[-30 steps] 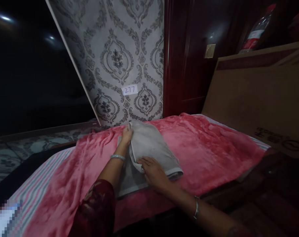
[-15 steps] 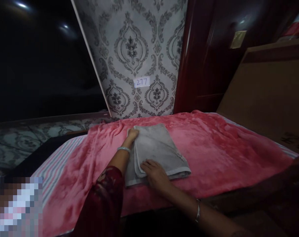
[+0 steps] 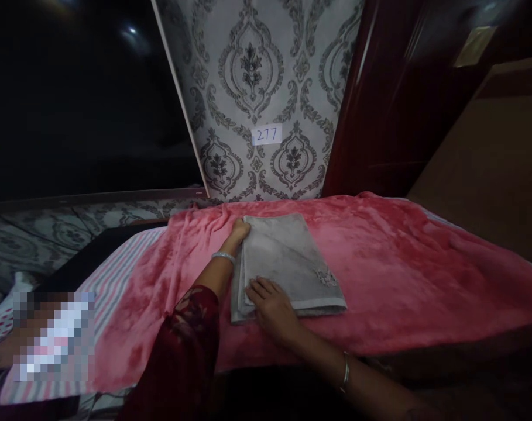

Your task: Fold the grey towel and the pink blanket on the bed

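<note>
A grey towel [image 3: 287,251] lies folded in layers on a pink plush blanket [image 3: 371,275]. Pale trim runs along its near edge, and a lacy decoration [image 3: 326,277] sits near its right side. At the far left corner, my left hand [image 3: 240,228] is closed on the towel's edge, its fingertips partly hidden. My right hand [image 3: 272,307] rests on the near left corner with its fingers laid flat over the top layer; its thumb cannot be seen. Along the left side, the edges of the lower layers stick out slightly from under the top one.
A striped cloth [image 3: 116,269] shows under the blanket at the left. Behind stand a large dark screen [image 3: 81,105] and a patterned wall with a paper label [image 3: 267,134] reading 277. A cardboard box [image 3: 503,158] stands at the right.
The towel's top layer has shifted left, so less of the lower layer shows along that side. My right hand has come with it and lies flatter. The camera view has shifted slightly.
</note>
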`<action>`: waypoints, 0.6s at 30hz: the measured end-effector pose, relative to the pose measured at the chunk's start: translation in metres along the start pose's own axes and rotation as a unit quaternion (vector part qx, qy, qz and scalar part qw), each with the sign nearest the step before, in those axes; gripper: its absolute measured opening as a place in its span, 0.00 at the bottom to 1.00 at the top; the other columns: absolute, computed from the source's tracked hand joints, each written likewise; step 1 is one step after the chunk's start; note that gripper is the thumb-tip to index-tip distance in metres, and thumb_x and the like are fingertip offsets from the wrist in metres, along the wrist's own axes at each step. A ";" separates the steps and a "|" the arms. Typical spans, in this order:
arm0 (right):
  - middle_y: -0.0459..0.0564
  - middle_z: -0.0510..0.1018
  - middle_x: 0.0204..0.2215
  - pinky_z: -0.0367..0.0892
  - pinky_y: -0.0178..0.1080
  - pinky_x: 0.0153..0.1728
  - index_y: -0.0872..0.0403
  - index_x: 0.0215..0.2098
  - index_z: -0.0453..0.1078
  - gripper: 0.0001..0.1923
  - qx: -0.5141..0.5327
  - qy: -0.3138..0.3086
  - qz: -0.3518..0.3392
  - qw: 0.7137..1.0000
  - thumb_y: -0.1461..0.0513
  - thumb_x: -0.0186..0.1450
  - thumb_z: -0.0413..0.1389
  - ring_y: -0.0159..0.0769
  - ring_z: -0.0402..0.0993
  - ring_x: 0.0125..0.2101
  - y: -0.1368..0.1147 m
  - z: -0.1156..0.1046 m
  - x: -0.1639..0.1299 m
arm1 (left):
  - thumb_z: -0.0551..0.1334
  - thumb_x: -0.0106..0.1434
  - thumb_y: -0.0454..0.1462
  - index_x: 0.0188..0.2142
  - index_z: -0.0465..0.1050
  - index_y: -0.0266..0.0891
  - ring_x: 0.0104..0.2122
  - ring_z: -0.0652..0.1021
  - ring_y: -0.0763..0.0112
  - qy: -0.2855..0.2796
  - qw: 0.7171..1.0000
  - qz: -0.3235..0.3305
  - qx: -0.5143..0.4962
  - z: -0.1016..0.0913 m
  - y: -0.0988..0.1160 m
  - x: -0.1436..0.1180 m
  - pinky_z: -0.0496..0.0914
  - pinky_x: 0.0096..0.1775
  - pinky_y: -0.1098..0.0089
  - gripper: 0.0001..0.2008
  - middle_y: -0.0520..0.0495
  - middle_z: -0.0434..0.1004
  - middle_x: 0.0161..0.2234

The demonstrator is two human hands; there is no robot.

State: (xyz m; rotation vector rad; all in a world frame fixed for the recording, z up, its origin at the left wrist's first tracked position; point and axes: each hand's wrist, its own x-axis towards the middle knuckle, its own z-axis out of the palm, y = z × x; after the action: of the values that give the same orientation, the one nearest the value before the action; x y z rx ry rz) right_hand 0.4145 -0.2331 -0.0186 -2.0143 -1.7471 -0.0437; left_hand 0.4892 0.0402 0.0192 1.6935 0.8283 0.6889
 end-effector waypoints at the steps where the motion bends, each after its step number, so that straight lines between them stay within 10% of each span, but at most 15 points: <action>1: 0.59 0.71 0.62 0.61 0.51 0.63 0.56 0.62 0.69 0.27 0.000 -0.003 0.000 1.000 0.71 0.65 0.53 0.47 0.63 0.64 0.001 0.000 0.000 | 0.67 0.48 0.27 0.37 0.71 0.39 0.50 0.77 0.47 0.010 1.000 -0.003 0.009 0.000 0.000 -0.002 0.71 0.48 0.59 0.16 0.40 0.79 0.38; 10: 0.57 0.74 0.59 0.61 0.49 0.62 0.55 0.62 0.70 0.29 0.062 0.038 -0.005 0.997 0.72 0.64 0.49 0.42 0.67 0.61 0.004 -0.007 0.006 | 0.68 0.45 0.28 0.41 0.69 0.40 0.42 0.80 0.42 0.002 0.993 -0.035 0.113 -0.013 0.008 -0.044 0.74 0.42 0.55 0.23 0.42 0.77 0.35; 18: 0.59 0.76 0.56 0.63 0.50 0.59 0.57 0.55 0.74 0.18 0.117 0.033 -0.038 0.992 0.64 0.68 0.57 0.45 0.70 0.57 0.012 -0.011 -0.010 | 0.66 0.55 0.34 0.45 0.69 0.38 0.18 0.76 0.61 -0.063 0.985 -0.091 0.129 -0.034 0.005 -0.098 0.72 0.26 0.64 0.17 0.55 0.68 0.17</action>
State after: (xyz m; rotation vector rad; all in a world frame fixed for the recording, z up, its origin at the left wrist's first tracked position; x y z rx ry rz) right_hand 0.4273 -0.2477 -0.0157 -1.7606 -1.7009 0.0664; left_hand 0.4060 -0.0207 0.0285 1.8425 0.9997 0.3561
